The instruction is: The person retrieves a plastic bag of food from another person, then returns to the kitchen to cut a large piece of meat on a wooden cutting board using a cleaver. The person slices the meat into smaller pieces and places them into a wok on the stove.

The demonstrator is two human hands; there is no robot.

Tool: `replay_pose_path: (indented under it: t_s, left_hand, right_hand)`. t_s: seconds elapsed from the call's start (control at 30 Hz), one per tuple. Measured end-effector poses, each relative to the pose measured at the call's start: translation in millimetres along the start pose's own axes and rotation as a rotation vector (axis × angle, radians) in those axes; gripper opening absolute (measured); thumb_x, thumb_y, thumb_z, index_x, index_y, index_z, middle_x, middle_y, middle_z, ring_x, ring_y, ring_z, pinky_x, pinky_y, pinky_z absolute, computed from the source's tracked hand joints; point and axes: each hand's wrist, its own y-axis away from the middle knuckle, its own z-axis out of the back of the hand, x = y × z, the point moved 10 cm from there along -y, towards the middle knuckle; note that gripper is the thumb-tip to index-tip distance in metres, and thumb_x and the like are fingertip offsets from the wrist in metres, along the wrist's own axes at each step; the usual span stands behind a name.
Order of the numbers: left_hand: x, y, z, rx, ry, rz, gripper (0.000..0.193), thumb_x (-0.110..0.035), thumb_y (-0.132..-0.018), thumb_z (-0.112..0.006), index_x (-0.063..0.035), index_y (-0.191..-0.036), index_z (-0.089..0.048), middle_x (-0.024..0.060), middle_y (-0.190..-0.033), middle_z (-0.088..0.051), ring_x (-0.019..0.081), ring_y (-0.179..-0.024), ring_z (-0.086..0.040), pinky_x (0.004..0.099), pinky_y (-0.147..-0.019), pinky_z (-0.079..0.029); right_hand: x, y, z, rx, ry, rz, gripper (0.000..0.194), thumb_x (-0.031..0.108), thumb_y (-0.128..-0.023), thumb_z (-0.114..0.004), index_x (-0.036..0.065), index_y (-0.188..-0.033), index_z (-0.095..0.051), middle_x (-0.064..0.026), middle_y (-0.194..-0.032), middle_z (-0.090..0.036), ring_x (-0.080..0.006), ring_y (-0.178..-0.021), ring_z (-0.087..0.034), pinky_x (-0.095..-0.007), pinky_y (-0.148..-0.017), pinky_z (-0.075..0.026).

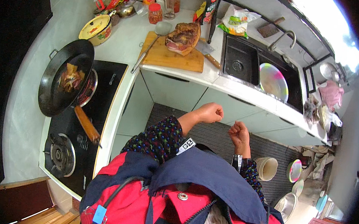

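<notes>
My left hand hovers in front of the lower cabinets, fingers curled into a loose fist with nothing seen in it. Beside it, apart, my right hand also has its fingers folded in, and no object shows in it. Beyond them a wooden cutting board bears a slab of cured meat. A long-handled metal spatula leans across the board's left side. Right of the meat lies a knife with a wooden handle. On the stove at left, a black wok holds pieces of meat.
An enamel pot stands behind the wok, whose wooden handle points towards me. The second burner is nearer. At right, the black sink holds a colourful basin. A bucket stands on the floor.
</notes>
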Motion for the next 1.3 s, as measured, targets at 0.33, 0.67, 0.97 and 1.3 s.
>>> replay_pose_path:
  t_s: [0.33,0.67,0.97,1.3]
  left_hand:
    - [88,-3,143,-0.444,0.094,0.171,0.014,-0.014,-0.07,-0.063,-0.0043,-0.081,-0.063,0.0066,-0.071,-0.063,0.016,-0.065,-0.06,0.0293,-0.059,-0.047]
    - [79,76,250,-1.043,0.025,0.364,0.013,-0.012,-0.076,-0.063,-0.0009,-0.084,-0.06,0.0052,-0.072,-0.061,0.0122,-0.064,-0.057,0.025,-0.059,-0.046]
    - [67,18,354,-1.14,-0.527,0.314,0.052,-0.037,-0.067,-0.071,-0.0019,-0.104,-0.06,0.0145,-0.093,-0.064,0.0282,-0.089,-0.061,0.0353,-0.077,-0.048]
    - [110,-28,364,-0.675,-0.199,0.425,0.054,-0.037,-0.061,-0.075,0.0017,-0.097,-0.062,0.0162,-0.091,-0.065,0.0273,-0.085,-0.062,0.036,-0.076,-0.047]
  right_hand:
    - [25,-132,-92,0.142,0.396,-0.024,0.027,0.006,-0.076,-0.057,0.012,-0.059,-0.037,0.005,-0.051,-0.03,-0.0088,-0.043,-0.03,-0.0247,-0.041,-0.025]
    - [57,-226,-235,0.381,1.885,0.672,0.025,0.026,-0.073,-0.064,0.004,-0.083,-0.056,-0.0114,-0.073,-0.059,-0.0297,-0.071,-0.059,-0.039,-0.062,-0.046]
    - [25,-240,-229,0.367,2.217,0.444,0.04,0.033,-0.068,-0.065,0.002,-0.091,-0.054,-0.0178,-0.089,-0.062,-0.0328,-0.087,-0.06,-0.0416,-0.073,-0.049]
    - [85,-192,-230,0.228,2.211,0.555,0.03,0.021,-0.065,-0.062,0.002,-0.087,-0.053,-0.018,-0.083,-0.062,-0.0348,-0.078,-0.06,-0.0447,-0.068,-0.048]
